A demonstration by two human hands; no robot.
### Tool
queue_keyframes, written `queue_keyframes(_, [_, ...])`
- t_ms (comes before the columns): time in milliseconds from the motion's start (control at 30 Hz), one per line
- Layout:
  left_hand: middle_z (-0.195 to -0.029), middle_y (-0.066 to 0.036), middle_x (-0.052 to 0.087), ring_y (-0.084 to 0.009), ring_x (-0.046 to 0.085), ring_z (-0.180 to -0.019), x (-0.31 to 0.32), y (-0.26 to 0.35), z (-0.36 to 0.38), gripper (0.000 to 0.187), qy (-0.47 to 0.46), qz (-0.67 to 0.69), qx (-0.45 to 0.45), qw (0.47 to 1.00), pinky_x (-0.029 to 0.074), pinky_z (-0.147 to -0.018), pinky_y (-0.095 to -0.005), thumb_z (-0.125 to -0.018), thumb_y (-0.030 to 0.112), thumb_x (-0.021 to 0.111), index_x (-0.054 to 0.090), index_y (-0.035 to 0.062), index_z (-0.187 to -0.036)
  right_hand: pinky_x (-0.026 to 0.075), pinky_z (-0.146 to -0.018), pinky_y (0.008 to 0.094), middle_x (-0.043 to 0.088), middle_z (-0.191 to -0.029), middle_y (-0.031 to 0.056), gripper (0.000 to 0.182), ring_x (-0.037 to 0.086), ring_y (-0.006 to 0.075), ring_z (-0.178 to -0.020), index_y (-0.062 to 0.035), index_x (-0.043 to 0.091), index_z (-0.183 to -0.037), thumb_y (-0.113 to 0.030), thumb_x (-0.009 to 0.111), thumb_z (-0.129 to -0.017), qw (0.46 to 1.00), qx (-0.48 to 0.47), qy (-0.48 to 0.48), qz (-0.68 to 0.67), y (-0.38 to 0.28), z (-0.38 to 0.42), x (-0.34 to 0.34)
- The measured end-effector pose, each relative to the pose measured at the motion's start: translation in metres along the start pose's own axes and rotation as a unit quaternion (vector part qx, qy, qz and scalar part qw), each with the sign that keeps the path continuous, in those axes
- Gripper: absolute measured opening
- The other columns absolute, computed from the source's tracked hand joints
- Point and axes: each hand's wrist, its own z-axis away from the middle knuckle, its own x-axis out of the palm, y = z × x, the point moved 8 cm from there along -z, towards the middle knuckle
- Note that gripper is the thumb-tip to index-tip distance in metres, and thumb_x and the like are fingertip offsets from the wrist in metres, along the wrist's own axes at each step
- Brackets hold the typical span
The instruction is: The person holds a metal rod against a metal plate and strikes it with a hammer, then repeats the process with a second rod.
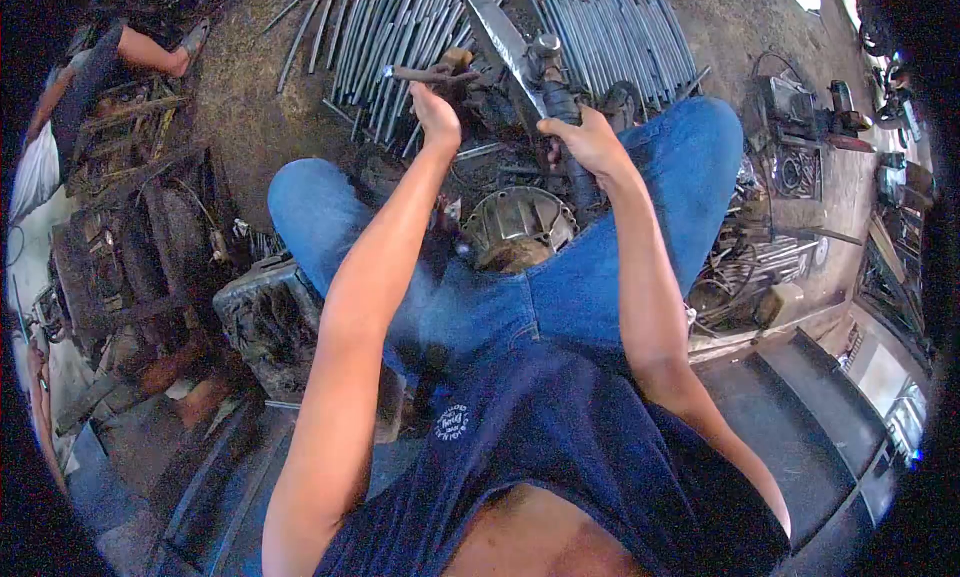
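My left hand (435, 115) is closed on a dark rod-like tool (430, 75), whose left tip shows a small bright spot. My right hand (592, 145) grips the dark, wrapped handle of a tool (562, 102) with a round metal head at its top. A long flat metal bar (495, 32) slants down beside that handle. Between my knees lies a round metal housing (520, 222). Dark metal parts between the two hands are hard to make out.
Metal rods lie in a left bundle (385, 52) and a right bundle (615, 42). A greasy metal block (265, 312) sits by my left leg. Machinery (785, 102) stands at right. Another person's leg (150, 52) shows at upper left.
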Motion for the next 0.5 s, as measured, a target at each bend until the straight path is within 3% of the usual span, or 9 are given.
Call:
queue_keyframes(133, [-0.11, -0.016, 0.059, -0.026, 0.058, -0.101, 0.009, -0.01, -0.011, 0.042, -0.07, 0.131, -0.003, 0.989, 0.047, -0.091, -0.0378, -0.099, 0.031, 0.029, 0.051, -0.003, -0.111, 0.048, -0.051, 0.0287, 0.058, -0.073, 0.0048, 0.022, 0.056, 0.0135, -0.06, -0.0007, 0.057, -0.095, -0.015, 0.067, -0.082, 1.0, 0.008, -0.001, -0.009, -0.003, 0.004, 0.001])
queue_keyframes(200, [-0.111, -0.017, 0.059, -0.0258, 0.057, -0.104, 0.015, 0.005, -0.004, 0.028, -0.1, -0.045, 0.102, 0.989, 0.045, -0.093, -0.0367, -0.096, 0.016, 0.042, 0.051, -0.0044, -0.113, 0.048, -0.051, 0.0282, 0.059, -0.074, 0.0049, 0.023, 0.057, 0.0134, -0.061, -0.0006, 0.057, -0.096, -0.015, 0.067, -0.082, 1.0, 0.012, -0.002, -0.012, 0.003, 0.001, 0.0])
queue_keyframes(233, [-0.111, -0.017, 0.059, -0.0258, 0.057, -0.104, 0.014, 0.006, -0.003, 0.028, -0.1, -0.046, 0.102, 0.989, 0.045, -0.093, -0.0367, -0.096, 0.016, 0.042, 0.051, -0.0044, -0.113, 0.048, -0.053, 0.0284, 0.061, -0.076, 0.0055, 0.022, 0.058, 0.0135, -0.063, -0.0008, 0.057, -0.096, -0.015, 0.066, -0.082, 1.0, 0.008, -0.004, -0.014, 0.006, 0.0, 0.0])
queue_keyframes(300, [-0.107, -0.019, 0.061, -0.027, 0.058, -0.105, 0.009, 0.009, -0.003, 0.025, -0.069, -0.21, 0.139, 0.965, 0.044, -0.091, -0.0366, -0.092, 0.007, 0.051, 0.052, -0.0063, -0.113, 0.049, -0.055, 0.0285, 0.062, -0.077, 0.0061, 0.021, 0.058, 0.0136, -0.064, -0.001, 0.057, -0.095, -0.015, 0.066, -0.082, 1.0, 0.004, -0.007, -0.017, 0.007, -0.002, -0.001])
queue_keyframes(367, [-0.106, -0.02, 0.061, -0.031, 0.059, -0.105, 0.005, 0.007, -0.006, 0.025, -0.074, -0.272, 0.156, 0.947, 0.044, -0.09, -0.0375, -0.092, 0.01, 0.053, 0.052, -0.0041, -0.113, 0.05, -0.06, 0.0291, 0.064, -0.08, 0.007, 0.02, 0.059, 0.0142, -0.067, -0.0012, 0.057, -0.096, -0.015, 0.064, -0.083, 1.0, -0.007, -0.005, 0.002, 0.008, -0.003, -0.001])
queue_keyframes(433, [-0.107, -0.019, 0.061, -0.0369, 0.058, -0.102, 0.012, -0.001, -0.008, 0.025, -0.147, -0.279, 0.161, 0.935, 0.044, -0.09, -0.0392, -0.092, 0.014, 0.054, 0.054, 0.0, -0.113, 0.05, -0.061, 0.0294, 0.064, -0.081, 0.0076, 0.02, 0.06, 0.0146, -0.068, -0.0013, 0.057, -0.096, -0.015, 0.064, -0.083, 1.0, 0.005, -0.007, -0.005, 0.011, -0.003, -0.002])
queue_keyframes(500, [-0.108, -0.018, 0.061, -0.0389, 0.057, -0.101, 0.007, -0.025, -0.024, 0.024, -0.135, -0.333, 0.162, 0.919, 0.044, -0.088, -0.0402, -0.092, 0.017, 0.054, 0.056, 0.0017, -0.11, 0.051, -0.062, 0.0297, 0.065, -0.082, 0.0083, 0.02, 0.06, 0.0151, -0.069, -0.0014, 0.057, -0.096, -0.015, 0.064, -0.083, 1.0, 0.013, -0.004, -0.013, 0.013, -0.005, -0.005])
